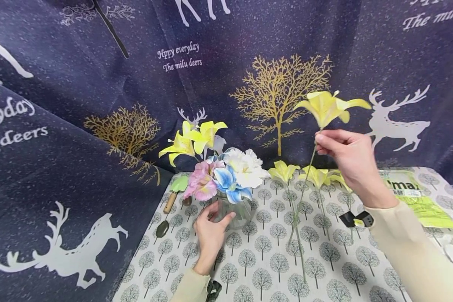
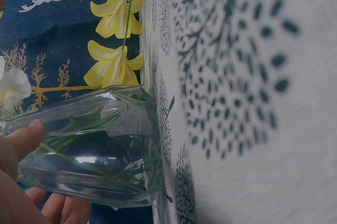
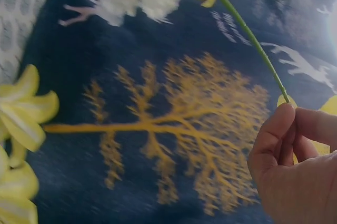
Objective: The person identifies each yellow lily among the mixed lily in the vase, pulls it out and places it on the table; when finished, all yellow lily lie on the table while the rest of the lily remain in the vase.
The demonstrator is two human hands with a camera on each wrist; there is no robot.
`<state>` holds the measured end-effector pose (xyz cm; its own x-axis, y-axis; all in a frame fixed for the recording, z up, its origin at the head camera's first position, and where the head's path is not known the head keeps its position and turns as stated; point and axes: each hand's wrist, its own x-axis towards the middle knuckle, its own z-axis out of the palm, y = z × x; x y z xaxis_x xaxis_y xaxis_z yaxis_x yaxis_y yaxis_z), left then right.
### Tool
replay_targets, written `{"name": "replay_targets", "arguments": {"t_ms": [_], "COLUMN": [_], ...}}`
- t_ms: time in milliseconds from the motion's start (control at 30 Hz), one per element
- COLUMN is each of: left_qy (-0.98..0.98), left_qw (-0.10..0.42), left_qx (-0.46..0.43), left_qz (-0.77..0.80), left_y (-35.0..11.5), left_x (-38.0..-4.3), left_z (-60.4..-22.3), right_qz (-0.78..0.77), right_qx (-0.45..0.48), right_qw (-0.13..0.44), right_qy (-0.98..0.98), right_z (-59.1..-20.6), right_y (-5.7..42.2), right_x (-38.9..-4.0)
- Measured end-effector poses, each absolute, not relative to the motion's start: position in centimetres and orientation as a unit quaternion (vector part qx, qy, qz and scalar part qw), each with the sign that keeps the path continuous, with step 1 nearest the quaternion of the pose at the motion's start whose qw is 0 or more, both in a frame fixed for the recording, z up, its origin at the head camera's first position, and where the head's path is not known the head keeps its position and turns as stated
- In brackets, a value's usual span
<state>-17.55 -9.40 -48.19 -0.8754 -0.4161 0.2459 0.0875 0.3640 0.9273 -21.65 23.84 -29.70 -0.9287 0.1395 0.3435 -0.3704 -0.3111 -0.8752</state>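
Note:
In the head view my right hand (image 1: 350, 161) pinches a yellow artificial lily (image 1: 326, 108) by its stem, just below the bloom. Its long green stem (image 3: 247, 31) hangs down over the table. My left hand (image 1: 211, 228) grips the side of a clear glass vase (image 1: 241, 216) standing on the table. The vase holds two yellow lilies (image 1: 194, 140), a pink flower (image 1: 201, 182), a white flower (image 1: 245, 165) and a blue flower (image 1: 230, 182). Green stems show through the glass (image 2: 87, 145) in the left wrist view.
More yellow lilies (image 1: 283, 171) lie on the tree-print tablecloth (image 1: 262, 260) right of the vase. At left are a small trowel with a wooden handle (image 1: 170, 203) and a dark stone-like oval (image 1: 162, 229). A green-and-white packet (image 1: 424, 205) lies at right. Behind hangs a deer-print cloth (image 1: 219, 84).

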Motion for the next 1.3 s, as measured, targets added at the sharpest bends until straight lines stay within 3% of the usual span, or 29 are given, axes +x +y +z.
{"name": "replay_targets", "arguments": {"t_ms": [300, 900, 1300], "left_qy": [-0.792, -0.794, -0.788], "left_qw": [0.225, 0.222, 0.219], "left_qx": [0.106, 0.113, 0.116], "left_qz": [-0.558, -0.554, -0.564], "left_y": [-9.5, -9.5, -9.5], "left_x": [-17.6, -17.7, -17.7], "left_z": [-48.1, -48.1, -48.2], "right_qz": [0.747, 0.651, 0.644], "right_qx": [0.061, 0.008, -0.013], "right_qw": [0.066, -0.041, -0.047], "right_qy": [-0.659, -0.758, -0.764], "right_z": [-33.7, -40.9, -44.8], "right_y": [21.1, 15.5, 12.2], "right_x": [-24.2, -28.6, -29.9]}}
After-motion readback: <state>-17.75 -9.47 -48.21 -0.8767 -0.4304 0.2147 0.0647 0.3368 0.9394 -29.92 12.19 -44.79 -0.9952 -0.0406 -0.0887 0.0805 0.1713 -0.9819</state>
